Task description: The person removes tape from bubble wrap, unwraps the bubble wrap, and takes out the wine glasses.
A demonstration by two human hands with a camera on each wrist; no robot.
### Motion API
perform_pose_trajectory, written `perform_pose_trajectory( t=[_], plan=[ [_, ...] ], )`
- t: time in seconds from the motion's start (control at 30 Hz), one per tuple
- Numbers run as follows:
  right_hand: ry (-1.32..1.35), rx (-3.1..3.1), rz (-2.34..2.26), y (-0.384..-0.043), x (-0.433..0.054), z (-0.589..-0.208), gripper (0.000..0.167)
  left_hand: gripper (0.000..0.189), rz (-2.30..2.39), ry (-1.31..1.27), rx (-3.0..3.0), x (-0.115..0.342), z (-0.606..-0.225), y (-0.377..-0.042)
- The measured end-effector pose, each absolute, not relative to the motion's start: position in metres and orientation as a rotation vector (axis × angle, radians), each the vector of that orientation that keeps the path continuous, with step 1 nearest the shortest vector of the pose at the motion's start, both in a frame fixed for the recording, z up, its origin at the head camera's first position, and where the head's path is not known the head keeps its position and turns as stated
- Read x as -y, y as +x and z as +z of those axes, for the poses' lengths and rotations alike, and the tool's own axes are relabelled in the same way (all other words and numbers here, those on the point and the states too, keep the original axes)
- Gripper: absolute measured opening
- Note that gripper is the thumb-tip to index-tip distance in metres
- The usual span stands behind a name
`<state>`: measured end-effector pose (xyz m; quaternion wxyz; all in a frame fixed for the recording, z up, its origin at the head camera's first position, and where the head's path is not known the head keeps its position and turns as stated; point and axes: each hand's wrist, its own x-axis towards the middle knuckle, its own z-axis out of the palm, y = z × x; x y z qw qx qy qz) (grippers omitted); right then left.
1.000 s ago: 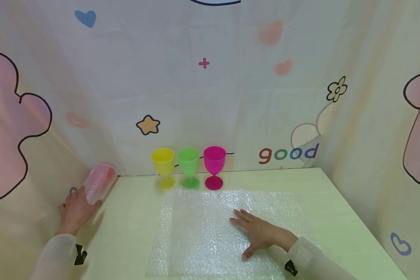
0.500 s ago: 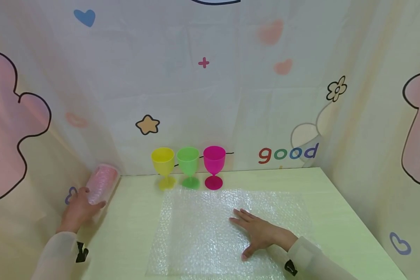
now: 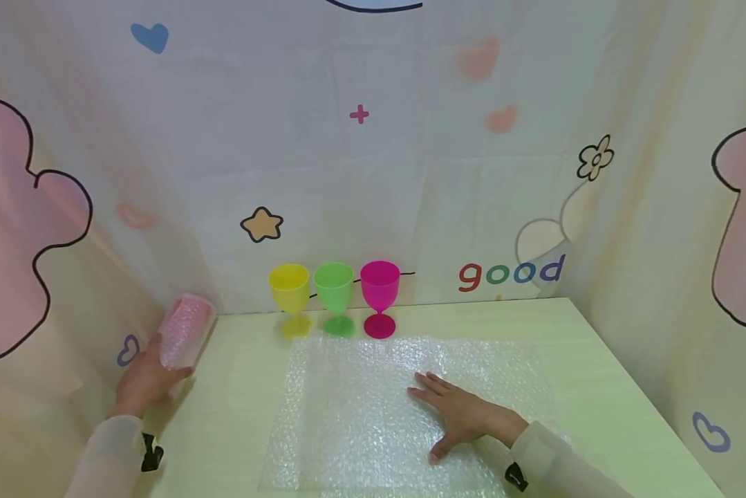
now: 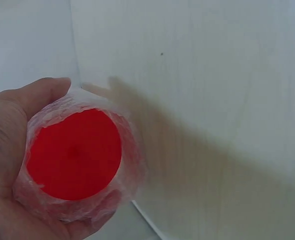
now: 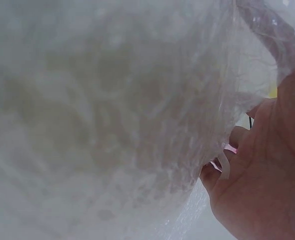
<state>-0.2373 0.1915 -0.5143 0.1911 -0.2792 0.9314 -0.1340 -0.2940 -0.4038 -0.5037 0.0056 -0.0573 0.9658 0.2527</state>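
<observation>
At the far left of the table, my left hand [image 3: 146, 382] holds a bundle of bubble wrap [image 3: 186, 330] lying or tilted against the backdrop's corner. The left wrist view shows my thumb and fingers curled round the bundle, with a flat red disc [image 4: 75, 155] facing out of its open end; the rest of the red thing is hidden in the wrap. My right hand [image 3: 466, 415] rests with spread fingers on a flat sheet of bubble wrap [image 3: 354, 408]. In the right wrist view, hazy clear plastic wrap [image 5: 102, 125] fills most of the picture beside the palm.
Behind the sheet, a yellow goblet [image 3: 290, 290], a green goblet [image 3: 334, 287] and a pink goblet [image 3: 380, 287] stand upright in a row. A printed cloth backdrop [image 3: 310, 152] encloses the pale table [image 3: 223, 415] at the back and sides.
My left hand and the wrapped bundle have shifted slightly to the right; the bundle sits a little more upright. The right hand and the sheet have not moved.
</observation>
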Motion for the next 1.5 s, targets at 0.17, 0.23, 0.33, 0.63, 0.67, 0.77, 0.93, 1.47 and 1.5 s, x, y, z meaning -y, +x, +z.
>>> perform_pose_trajectory(
  t=[0.17,0.23,0.33,0.63,0.67,0.77,0.93,1.47,1.5],
  plan=[
    [-0.792,-2.613,-0.367,-0.237,-0.191,-0.517,0.116,0.116,0.788,-0.221,-3.092,0.401,-0.511,-0.289],
    [-0.792,-2.612,-0.364,-0.237,-0.191,-0.517,0.116,0.113,0.784,-0.221,-3.135,0.397,-0.511,-0.286],
    [-0.797,-2.614,-0.366,-0.237,-0.191,-0.517,0.116,0.108,0.780,-0.193,-3.216,0.388,-0.506,-0.281],
    [-0.784,-2.603,-0.401,-0.236,-0.192,-0.514,0.115,0.103,0.793,-0.199,-3.331,0.355,-0.474,-0.264],
    [-0.782,-2.601,-0.405,-0.236,-0.192,-0.514,0.115,0.103,0.794,-0.209,-3.329,0.352,-0.471,-0.262],
    [-0.781,-2.598,-0.412,-0.236,-0.192,-0.515,0.115,0.102,0.789,-0.236,-3.336,0.342,-0.462,-0.255],
    [-0.787,-2.599,-0.415,-0.235,-0.192,-0.515,0.115,0.100,0.773,-0.262,-3.364,0.325,-0.444,-0.244],
    [-0.806,-2.605,-0.424,-0.237,-0.193,-0.514,0.115,0.089,0.759,-0.176,-3.572,0.268,-0.409,-0.210],
    [-0.809,-2.605,-0.425,-0.237,-0.193,-0.514,0.115,0.089,0.762,-0.179,-3.583,0.264,-0.407,-0.208]
  ],
)
